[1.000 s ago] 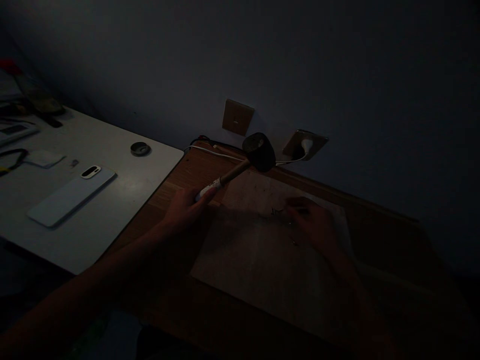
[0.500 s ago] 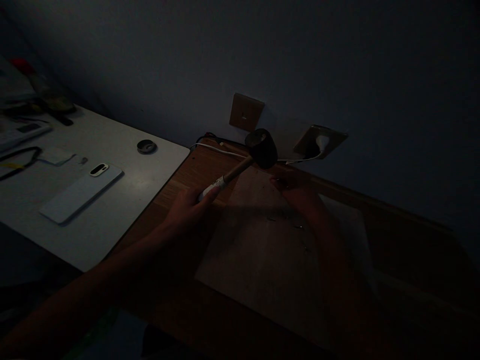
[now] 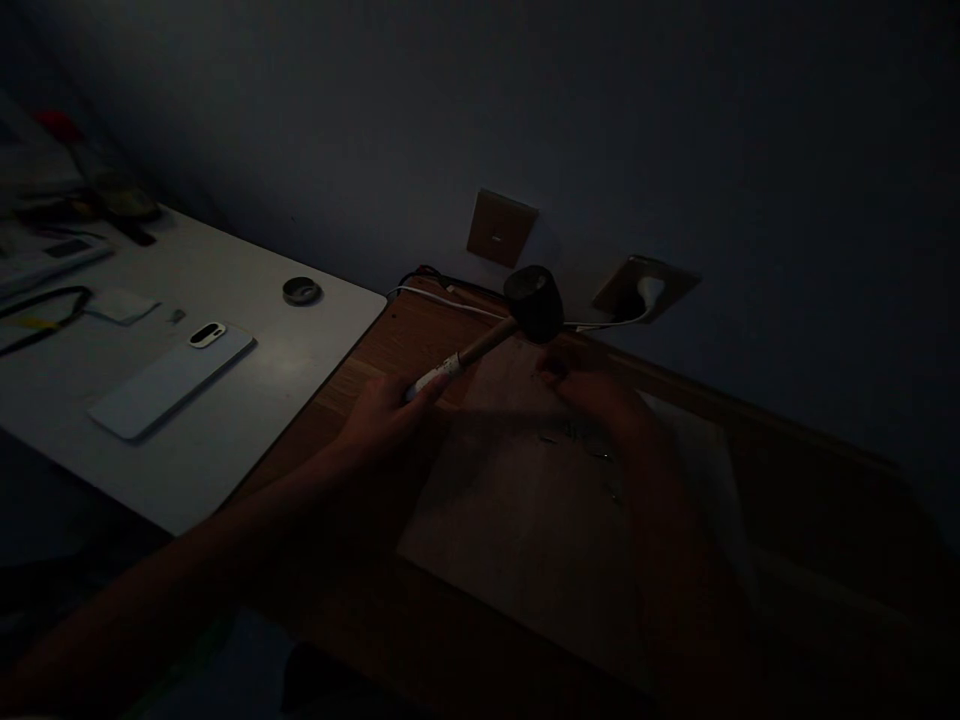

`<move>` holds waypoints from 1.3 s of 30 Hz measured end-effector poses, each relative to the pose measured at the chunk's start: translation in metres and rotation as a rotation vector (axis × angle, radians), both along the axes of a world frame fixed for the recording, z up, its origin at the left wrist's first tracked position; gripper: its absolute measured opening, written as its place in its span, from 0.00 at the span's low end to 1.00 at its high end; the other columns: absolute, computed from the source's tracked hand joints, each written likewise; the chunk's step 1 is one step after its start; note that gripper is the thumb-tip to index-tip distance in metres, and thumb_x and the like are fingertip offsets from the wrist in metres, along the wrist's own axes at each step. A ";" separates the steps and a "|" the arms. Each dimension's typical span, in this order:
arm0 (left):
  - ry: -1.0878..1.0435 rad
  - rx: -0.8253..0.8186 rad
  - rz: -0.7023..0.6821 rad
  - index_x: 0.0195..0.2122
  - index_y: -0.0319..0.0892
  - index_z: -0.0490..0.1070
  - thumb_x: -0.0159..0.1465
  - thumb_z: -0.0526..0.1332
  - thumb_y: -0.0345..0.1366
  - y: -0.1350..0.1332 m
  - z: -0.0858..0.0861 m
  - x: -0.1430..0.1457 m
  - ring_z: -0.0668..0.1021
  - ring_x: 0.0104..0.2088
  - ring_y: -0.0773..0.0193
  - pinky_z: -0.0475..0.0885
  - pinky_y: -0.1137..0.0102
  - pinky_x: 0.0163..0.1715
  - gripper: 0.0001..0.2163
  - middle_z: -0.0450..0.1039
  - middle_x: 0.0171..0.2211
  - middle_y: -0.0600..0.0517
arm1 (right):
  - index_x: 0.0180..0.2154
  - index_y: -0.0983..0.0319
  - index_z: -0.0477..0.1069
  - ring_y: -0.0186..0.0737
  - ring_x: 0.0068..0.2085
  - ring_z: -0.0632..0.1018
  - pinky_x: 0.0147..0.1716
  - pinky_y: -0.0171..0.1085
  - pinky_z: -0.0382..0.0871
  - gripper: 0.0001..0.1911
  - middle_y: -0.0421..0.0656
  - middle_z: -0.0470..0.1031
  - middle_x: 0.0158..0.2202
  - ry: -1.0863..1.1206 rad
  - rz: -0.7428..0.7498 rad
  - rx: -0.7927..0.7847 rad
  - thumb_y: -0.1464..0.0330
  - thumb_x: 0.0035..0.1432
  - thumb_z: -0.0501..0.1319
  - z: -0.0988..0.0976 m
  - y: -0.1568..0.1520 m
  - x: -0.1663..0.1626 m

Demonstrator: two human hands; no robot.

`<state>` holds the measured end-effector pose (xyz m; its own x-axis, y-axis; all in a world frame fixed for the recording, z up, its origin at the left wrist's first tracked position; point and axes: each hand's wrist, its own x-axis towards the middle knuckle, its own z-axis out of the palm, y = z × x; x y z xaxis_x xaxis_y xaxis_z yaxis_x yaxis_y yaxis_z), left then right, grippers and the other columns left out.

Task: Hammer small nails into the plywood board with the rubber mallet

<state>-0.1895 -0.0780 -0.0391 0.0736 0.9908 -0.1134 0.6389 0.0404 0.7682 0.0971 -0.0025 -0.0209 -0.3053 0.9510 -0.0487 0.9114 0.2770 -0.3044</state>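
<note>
Mallet (image 3: 487,342): handle grasped in the left hand (image 3: 382,410), head tilted up near the board's far edge.
Right hand (image 3: 596,397): fingers bunched near that edge; too dark to tell whether they pinch anything.
Board (image 3: 510,530): on the wooden worktop (image 3: 367,355), small metal pieces (image 3: 602,456) near its middle.
Care: fingers best clear of the mallet's head, I'd say.

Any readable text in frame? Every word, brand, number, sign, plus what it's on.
None legible; the picture is too dark.
Mallet handle: dark marks on its white part, too small to read.
Phone: no lettering I can make out.
Pale device at far left: dark panel, too blurred to read.
Wall plate: no readable marking.
</note>
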 end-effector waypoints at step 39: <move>0.005 -0.024 -0.004 0.25 0.41 0.68 0.67 0.52 0.63 -0.002 0.002 0.001 0.66 0.22 0.66 0.50 0.71 0.21 0.29 0.63 0.21 0.53 | 0.37 0.59 0.77 0.50 0.43 0.83 0.45 0.43 0.73 0.09 0.48 0.84 0.43 0.117 0.044 -0.050 0.76 0.56 0.62 0.006 0.000 0.001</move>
<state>-0.1886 -0.0800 -0.0369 0.0766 0.9876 -0.1372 0.6427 0.0562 0.7640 0.0981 -0.0030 -0.0150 -0.3532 0.9338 -0.0569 0.8559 0.2980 -0.4225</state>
